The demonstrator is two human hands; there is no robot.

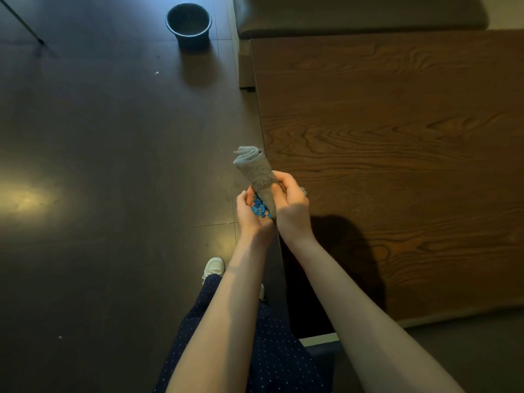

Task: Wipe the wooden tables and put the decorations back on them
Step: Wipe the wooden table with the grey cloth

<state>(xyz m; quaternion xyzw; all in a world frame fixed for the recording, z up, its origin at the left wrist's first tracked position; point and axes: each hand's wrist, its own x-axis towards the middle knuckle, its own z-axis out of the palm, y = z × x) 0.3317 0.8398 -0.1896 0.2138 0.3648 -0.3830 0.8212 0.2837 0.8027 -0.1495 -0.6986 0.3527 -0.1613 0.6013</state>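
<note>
A grey cloth (255, 168), rolled into a cone, sticks up between both hands beside the left edge of the wooden table (397, 154). My right hand (289, 199) grips the lower part of the roll, fingers wrapped round it. My left hand (249, 214) cups the bottom end from the left, where small bright blue pieces (260, 209) show against the palm. The hands touch each other at table-edge height. No decorations are visible on the tabletop.
A dark round bucket (188, 24) stands on the dark floor at the upper left. A brown upholstered bench (360, 15) runs along the far side of the table. My white shoe (214, 266) and dotted navy clothing are below the hands.
</note>
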